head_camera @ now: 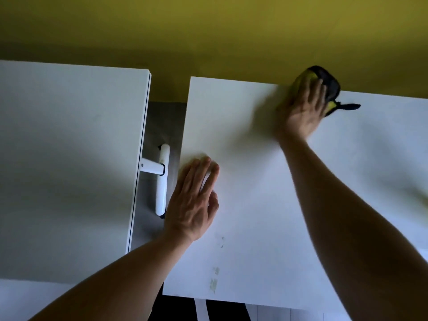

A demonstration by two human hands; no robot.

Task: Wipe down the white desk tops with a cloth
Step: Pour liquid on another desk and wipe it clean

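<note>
Head view, looking down. Two white worktops, side by side, a gap between them. Left worktop (69, 158) takes up the left third of frame; right worktop (266, 205) runs from centre to the right edge. Yellow-olive wall (208, 31) behind both.

One cloth (328, 86), yellow with a dark part, sits at the far edge of the right worktop, partly overhanging it. A dark strap or tag sticks out of the cloth to the right, lying on the surface. No writing readable on it; too small and blurred.

Two hands, both bare, both on the right worktop. Right hand (305, 112) lies on top of the cloth, fingers fairly straight and spread over it, pressing it to the surface; arm reaches in from lower right. Hand is motion-blurred. Left hand (194, 198) rests flat near the left edge of the same worktop, fingers extended and close together, holding nothing.

In the gap: grey floor (162, 121), and one white desk foot (162, 179), a long bar with a short cross-piece joining it under the left worktop.

Marks: a few faint greyish-green smudges (214, 283) on the right worktop near its front edge, with a small dark fleck a little above them.

No brands, labels or legible text anywhere in view.
</note>
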